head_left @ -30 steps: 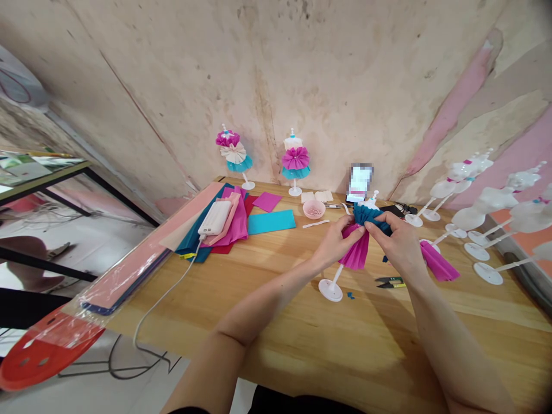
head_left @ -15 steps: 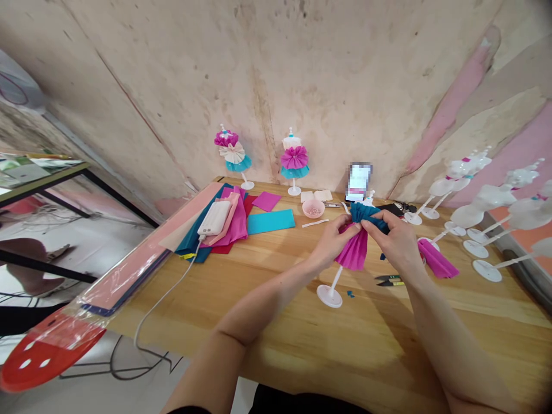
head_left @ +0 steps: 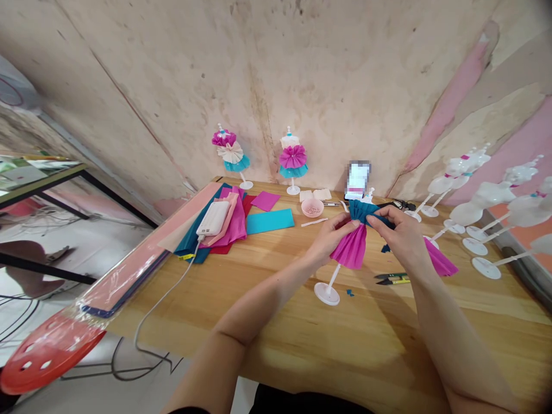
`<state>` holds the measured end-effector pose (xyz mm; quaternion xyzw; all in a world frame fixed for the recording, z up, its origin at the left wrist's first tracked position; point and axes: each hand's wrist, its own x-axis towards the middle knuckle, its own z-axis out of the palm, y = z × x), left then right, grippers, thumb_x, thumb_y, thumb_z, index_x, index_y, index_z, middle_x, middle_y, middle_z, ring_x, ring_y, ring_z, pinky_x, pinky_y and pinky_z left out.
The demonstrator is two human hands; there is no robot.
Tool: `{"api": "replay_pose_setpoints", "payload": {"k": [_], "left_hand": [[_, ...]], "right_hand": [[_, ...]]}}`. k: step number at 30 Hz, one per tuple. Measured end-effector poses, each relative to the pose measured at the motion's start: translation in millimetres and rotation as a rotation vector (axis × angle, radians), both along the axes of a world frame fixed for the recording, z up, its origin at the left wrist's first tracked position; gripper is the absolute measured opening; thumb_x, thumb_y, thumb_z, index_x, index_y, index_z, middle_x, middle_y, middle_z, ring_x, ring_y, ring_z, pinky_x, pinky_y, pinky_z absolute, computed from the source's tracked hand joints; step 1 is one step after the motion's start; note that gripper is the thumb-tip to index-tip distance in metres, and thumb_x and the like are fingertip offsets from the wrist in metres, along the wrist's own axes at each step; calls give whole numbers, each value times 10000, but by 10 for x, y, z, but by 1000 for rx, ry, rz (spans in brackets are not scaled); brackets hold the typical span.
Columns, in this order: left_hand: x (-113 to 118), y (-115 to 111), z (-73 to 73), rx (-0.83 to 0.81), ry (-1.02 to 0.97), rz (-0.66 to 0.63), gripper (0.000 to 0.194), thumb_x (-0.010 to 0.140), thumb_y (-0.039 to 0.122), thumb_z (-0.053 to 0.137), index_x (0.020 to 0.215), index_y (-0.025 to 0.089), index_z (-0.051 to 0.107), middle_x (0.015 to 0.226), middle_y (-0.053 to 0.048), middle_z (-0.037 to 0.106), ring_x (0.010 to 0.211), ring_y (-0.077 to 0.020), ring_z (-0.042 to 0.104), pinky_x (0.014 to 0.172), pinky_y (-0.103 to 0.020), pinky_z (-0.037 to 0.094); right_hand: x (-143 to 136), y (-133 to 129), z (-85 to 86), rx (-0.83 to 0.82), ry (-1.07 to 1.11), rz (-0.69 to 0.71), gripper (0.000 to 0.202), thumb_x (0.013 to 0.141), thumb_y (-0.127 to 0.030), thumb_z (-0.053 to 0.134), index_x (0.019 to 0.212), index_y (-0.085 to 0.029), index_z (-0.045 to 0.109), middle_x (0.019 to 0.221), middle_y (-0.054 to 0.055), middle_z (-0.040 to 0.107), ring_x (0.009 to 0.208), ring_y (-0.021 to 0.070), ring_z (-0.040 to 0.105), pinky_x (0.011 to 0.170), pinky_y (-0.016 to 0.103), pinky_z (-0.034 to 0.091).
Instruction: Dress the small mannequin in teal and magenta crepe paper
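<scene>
A small white dress form on a round base [head_left: 326,293] wears a pleated magenta skirt [head_left: 350,247] and gathered dark teal paper [head_left: 357,211] around its body. My left hand [head_left: 338,230] is closed on the form's waist, its thumb where the teal meets the magenta. At the form's right side, my right hand [head_left: 394,227] pinches the loose end of the teal paper between thumb and fingers. Dark-handled snips [head_left: 392,279] and teal scraps [head_left: 350,292] lie near the base.
Two dressed forms [head_left: 293,158] stand by the wall, left of a propped phone [head_left: 357,178]. A pink bowl [head_left: 312,208] holds small beads. Coloured paper and a white power bank [head_left: 213,218] lie left; several bare forms [head_left: 474,201] stand right.
My right hand has shifted slightly right, drawing the teal paper's end out from the form. The view has shifted a little.
</scene>
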<state>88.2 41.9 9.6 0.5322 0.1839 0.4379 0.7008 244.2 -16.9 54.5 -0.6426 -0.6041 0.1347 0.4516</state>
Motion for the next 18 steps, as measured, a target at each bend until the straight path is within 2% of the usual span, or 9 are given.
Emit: {"api": "replay_pose_setpoints", "payload": {"k": [6,13,18], "left_hand": [[8,-7,-7,49,57,45,322,839,421,621,1023,158,638,1024,-59,655,938,-176,587,857,-303,445],[12,1,-25,192,141,119,304,874,417,569,1008,150,621,1037,-67,649,969,-186,577,901,-318,433],[13,-18,-27,223,150,144,303,887,407,553,1041,153,612,1053,-79,647,1010,-202,578,924,-333,437]], "right_hand": [[-11,7,6,6,-56,7,304,843,-505,600,854,-201,613,732,15,616,603,135,481,466,246,366],[-23,31,-37,16,-150,-59,320,832,-525,608,820,-206,591,693,5,602,599,144,483,527,268,362],[-57,45,-64,35,-188,-96,291,832,-493,615,810,-208,557,677,-7,585,605,142,496,571,273,353]]}}
